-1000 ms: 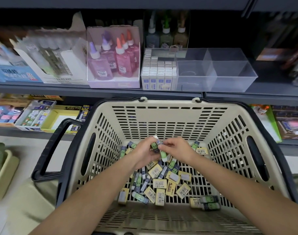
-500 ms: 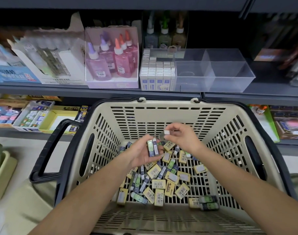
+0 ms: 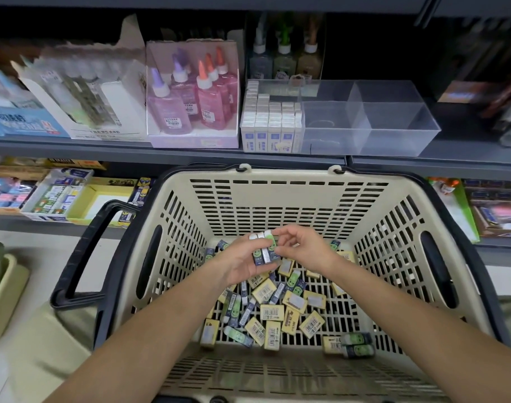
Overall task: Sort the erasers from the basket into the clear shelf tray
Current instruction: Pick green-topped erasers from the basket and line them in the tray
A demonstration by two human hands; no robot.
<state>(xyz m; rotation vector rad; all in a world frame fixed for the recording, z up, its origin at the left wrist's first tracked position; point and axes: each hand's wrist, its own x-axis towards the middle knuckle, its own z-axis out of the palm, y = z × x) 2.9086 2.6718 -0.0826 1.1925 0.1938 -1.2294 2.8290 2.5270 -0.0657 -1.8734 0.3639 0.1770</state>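
Eraser in right hand now against pair in left hand

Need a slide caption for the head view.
Left hand holds several smiley erasers over the basket, right hand pinching one; clear shelf tray sits above.

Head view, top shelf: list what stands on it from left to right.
Blue box → white carton of clear bottles → pink box of purple and pink bottles → white erasers in the left end of the clear tray → the rest of that tray.
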